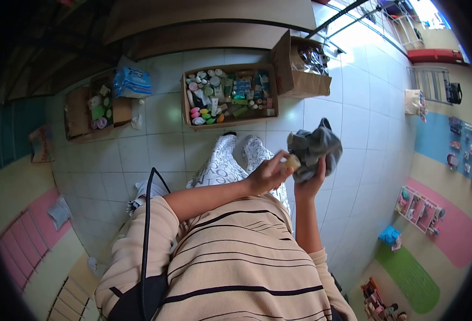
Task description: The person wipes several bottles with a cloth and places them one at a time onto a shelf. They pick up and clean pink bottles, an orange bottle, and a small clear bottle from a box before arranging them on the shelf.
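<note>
My left hand (271,174) is closed around a small yellowish container (291,162) with a pale top, held in front of my body. Beside it on the right, my right hand (312,183) grips a bunched grey cloth (319,147), which hangs over the fingers and touches or nearly touches the container. Beyond my feet, an open cardboard box (230,124) on the tiled floor holds several small bottles, tubes, jars and packets, among them pink, green and orange egg-shaped items.
A second open box (311,84) with dark wrapped things stands at the right. Further left are a smaller box (76,115) and a blue packet (132,82). Shelving (209,35) runs behind them. A black cable (147,224) passes my left arm. Wall racks (422,211) are at the right.
</note>
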Available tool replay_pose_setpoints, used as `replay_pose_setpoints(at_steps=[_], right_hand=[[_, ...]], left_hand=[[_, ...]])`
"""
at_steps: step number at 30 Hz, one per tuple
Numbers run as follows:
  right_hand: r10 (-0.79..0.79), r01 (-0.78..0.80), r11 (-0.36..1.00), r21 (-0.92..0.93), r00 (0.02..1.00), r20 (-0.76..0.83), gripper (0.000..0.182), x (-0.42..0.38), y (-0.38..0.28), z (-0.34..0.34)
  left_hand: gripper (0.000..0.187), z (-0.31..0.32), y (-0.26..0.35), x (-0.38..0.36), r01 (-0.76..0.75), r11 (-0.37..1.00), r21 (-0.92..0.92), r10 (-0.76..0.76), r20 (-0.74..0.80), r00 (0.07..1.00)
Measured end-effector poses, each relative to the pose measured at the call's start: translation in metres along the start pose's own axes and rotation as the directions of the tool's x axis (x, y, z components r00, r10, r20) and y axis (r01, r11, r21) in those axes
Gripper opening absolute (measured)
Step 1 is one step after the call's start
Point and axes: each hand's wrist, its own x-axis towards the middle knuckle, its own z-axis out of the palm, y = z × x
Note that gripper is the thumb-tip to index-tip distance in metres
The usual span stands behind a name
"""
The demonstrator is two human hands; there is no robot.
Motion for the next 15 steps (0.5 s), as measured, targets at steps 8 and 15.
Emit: replay_pose_setpoints(at_steps=[8,15], right_hand=[[-0.069,0.882,0.123,-0.456,0.466,0.882,0.026,-0.024,-0.016,0.019],[0.257,0.915,0.335,-0.224,0.14,0.956,0.024,-0.012,-0.018,0.034]], left_hand=[[0.048,-0.042,-0.03,0.028,0.003,0.875,-0.483,0.071,0.135,0.988],[0.049,-0.059,-0.05,-0.002,-0.227,0.464,-0.856,-0.1,-0.305,0.947]])
